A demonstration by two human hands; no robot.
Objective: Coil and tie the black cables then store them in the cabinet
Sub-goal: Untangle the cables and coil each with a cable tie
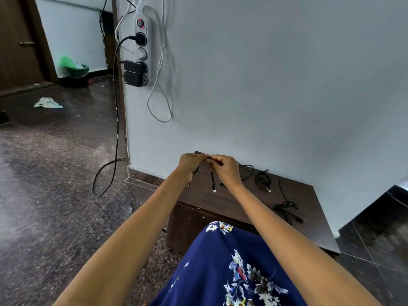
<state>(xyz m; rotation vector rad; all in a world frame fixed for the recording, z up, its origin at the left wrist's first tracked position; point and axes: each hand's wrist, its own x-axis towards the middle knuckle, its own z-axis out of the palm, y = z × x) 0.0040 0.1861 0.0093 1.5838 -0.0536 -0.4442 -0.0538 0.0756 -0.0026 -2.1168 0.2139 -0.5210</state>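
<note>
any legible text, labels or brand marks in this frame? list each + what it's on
Nothing here reads clearly.
Power strip on the wall: a small dark mark beside the top socket, too blurred to read.
Two black adapters plugged into it: no legible print.
Black cables and cabinet top: no markings visible.

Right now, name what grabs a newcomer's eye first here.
Both hands, left hand and right hand, pinch a thin black cable above the dark wooden cabinet. A coiled cable lies on its top to the right. Upper left, a power strip hangs on the wall.
</note>
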